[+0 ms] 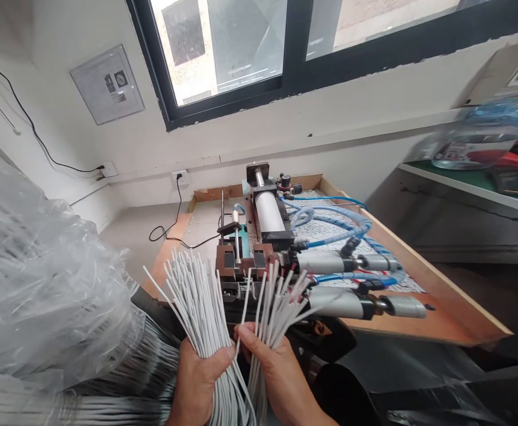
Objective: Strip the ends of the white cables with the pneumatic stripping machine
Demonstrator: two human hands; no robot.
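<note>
A thick bundle of grey-white wires [197, 307] fans upward from my left hand [203, 378], whose thumb and fingers wrap round it. Just beside it, my right hand [281, 373] grips a thinner bunch of wires [281, 302], some with reddish tips. Between the right thumb and forefinger a single wire [245, 299] is pinched, standing upright between the two bunches. Beyond the wire ends sits a pneumatic machine [270, 216] with brown jaw blocks [227, 260] and silver cylinders [330, 303]. The lower ends of both bunches run out of view.
At left, plastic-wrapped wire bundles [139, 343] rise close to my left arm. The machine stands on a wooden-edged bench [454, 296] with blue air hoses [343, 222]. A shelf [467, 192] with a plastic container [476, 148] juts out at right. Behind are a wall and window.
</note>
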